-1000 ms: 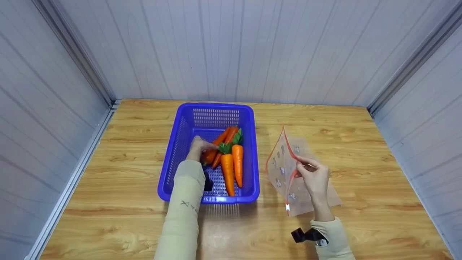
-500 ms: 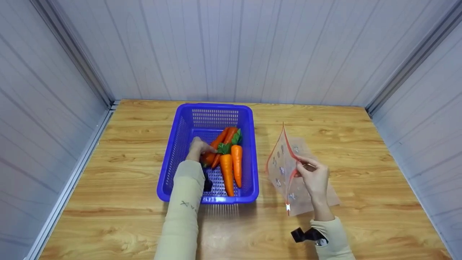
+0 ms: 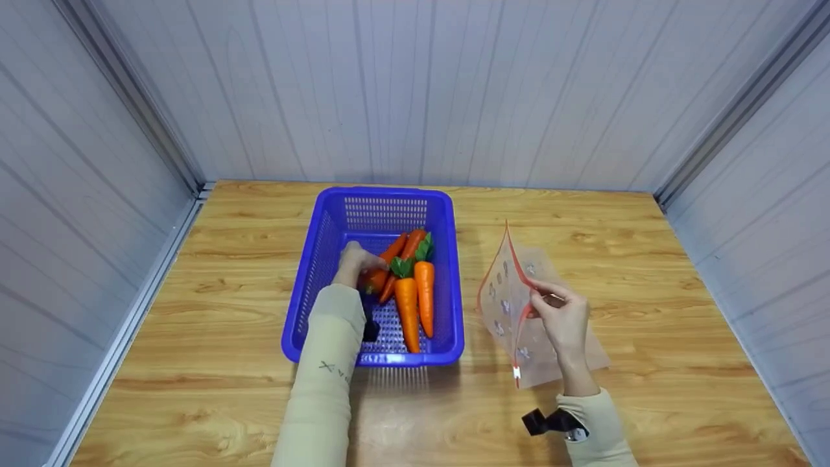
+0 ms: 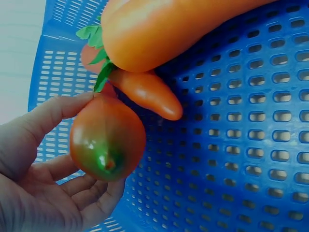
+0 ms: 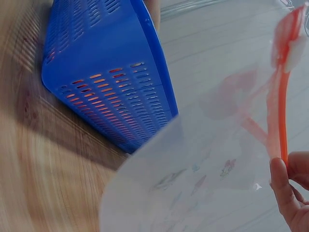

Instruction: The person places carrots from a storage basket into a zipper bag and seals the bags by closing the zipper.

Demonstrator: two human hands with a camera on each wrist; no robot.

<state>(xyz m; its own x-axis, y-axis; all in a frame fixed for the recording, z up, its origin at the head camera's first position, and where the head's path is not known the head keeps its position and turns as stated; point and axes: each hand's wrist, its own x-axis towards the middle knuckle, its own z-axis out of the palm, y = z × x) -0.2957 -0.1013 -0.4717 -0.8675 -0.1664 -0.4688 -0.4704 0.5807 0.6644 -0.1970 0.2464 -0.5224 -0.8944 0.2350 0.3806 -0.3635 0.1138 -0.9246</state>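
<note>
Inside the blue plastic basket (image 3: 458, 292), my left hand (image 3: 356, 259) grips an orange-red carrot (image 4: 111, 135) with a green-tinged thick end. In the left wrist view the thumb lies along one side of it and the fingers curl beneath. Beside it lie two bright orange carrots (image 3: 407, 308) with green leaves and several redder ones (image 3: 414, 241). To the right of the basket, my right hand (image 3: 564, 318) pinches the red zip edge of a clear printed zip bag (image 3: 502, 298). The bag's mouth is spread apart, with a white slider (image 3: 517, 373) at its near end.
The basket stands on a wood-grain table (image 3: 214, 292), left of the bag. Pale panel walls (image 3: 415, 91) enclose the table at the back and both sides. Black camera mounts (image 3: 548, 423) sit at the wrists.
My left forearm has shifted slightly to the left, its hand staying on the carrot in the basket. The right hand keeps the bag in nearly the same place.
</note>
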